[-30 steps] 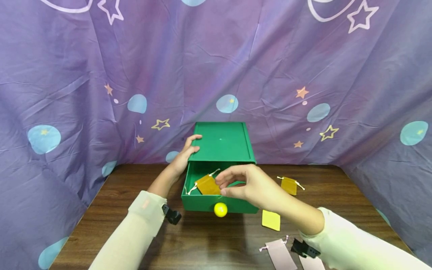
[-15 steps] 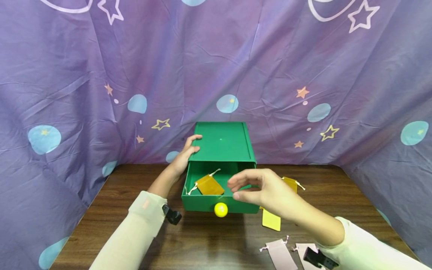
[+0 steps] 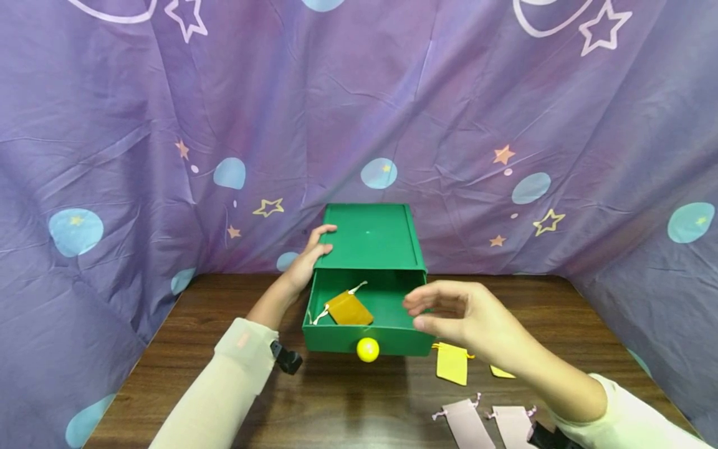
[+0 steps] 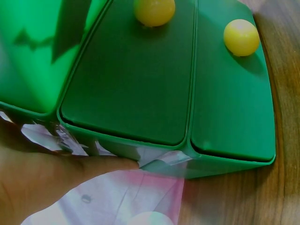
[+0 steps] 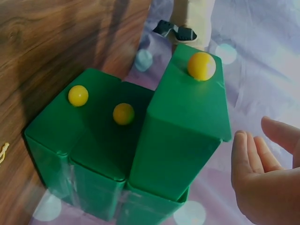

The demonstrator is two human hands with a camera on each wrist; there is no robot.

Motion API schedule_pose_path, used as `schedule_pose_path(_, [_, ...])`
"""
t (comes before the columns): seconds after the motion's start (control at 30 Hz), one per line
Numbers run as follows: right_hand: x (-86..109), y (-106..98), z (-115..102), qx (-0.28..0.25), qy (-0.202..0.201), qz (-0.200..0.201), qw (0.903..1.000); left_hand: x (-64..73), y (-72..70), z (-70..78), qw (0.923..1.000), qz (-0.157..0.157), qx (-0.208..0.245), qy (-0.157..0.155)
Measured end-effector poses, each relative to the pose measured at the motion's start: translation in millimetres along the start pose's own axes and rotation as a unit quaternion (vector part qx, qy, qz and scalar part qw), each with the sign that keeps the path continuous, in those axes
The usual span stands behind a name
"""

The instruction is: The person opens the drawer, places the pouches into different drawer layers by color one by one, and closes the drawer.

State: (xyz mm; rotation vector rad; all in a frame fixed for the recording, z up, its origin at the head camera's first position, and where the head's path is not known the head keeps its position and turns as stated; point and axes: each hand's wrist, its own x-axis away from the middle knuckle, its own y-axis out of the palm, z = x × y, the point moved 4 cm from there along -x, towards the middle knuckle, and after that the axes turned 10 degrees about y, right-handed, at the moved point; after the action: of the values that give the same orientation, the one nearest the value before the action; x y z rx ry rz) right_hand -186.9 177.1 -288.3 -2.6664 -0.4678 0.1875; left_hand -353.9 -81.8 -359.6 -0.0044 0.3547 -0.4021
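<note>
A green drawer cabinet (image 3: pixel 370 237) stands at the back of the table, its top drawer (image 3: pixel 333 340) pulled out by a round yellow knob's side (image 3: pixel 367 350). Inside lies an ochre drawstring pouch (image 3: pixel 349 308) with pale cords. My left hand (image 3: pixel 305 265) rests on the cabinet's left side, fingertips over the top edge; the left wrist view shows its thumb (image 4: pixel 108 164) straight along that side. Beyond the drawer's right front corner, my right hand (image 3: pixel 473 315) hovers with fingers loosely bent and nothing between them. The right wrist view shows it apart from the drawer.
Two lower drawers with yellow knobs (image 4: pixel 241 37) are closed. On the table to the right lie a yellow pouch (image 3: pixel 452 363), another yellow piece (image 3: pixel 501 372) partly behind my forearm, and two pale pink pouches (image 3: pixel 468 424). A purple patterned cloth (image 3: pixel 359 112) hangs behind.
My right hand has moved right, away from above the drawer, and now hides the ochre pouch on the table. More of the yellow and pink pouches shows. My left hand stays put.
</note>
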Motion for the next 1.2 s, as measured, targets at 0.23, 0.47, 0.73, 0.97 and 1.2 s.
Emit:
schedule_pose_path(0.23, [4.2,-11,10,-0.027,0.017,0.013,0.9994,-0.4,0.1,0.4,0.9999,-0.001,-0.005,0.009])
schedule_pose_path(0.47, [5.2,-23,16,0.021,-0.006,0.044,0.9988,-0.2,0.0,1.6,0.9999,-0.003,-0.003,0.009])
schedule_pose_path(0.73, [5.6,-38,30,0.037,0.009,0.066,0.9971,-0.4,-0.1,1.2,0.9999,-0.004,0.014,0.006])
schedule_pose_path(0.97, [2.7,-53,49,0.061,0.012,0.092,0.9938,-0.8,-0.6,1.4,0.9999,-0.002,0.001,0.010])
schedule_pose_path(1.2, [-1.4,-65,69,0.046,0.012,0.104,0.9935,-0.6,-0.3,0.9,1.0000,-0.002,0.003,0.004])
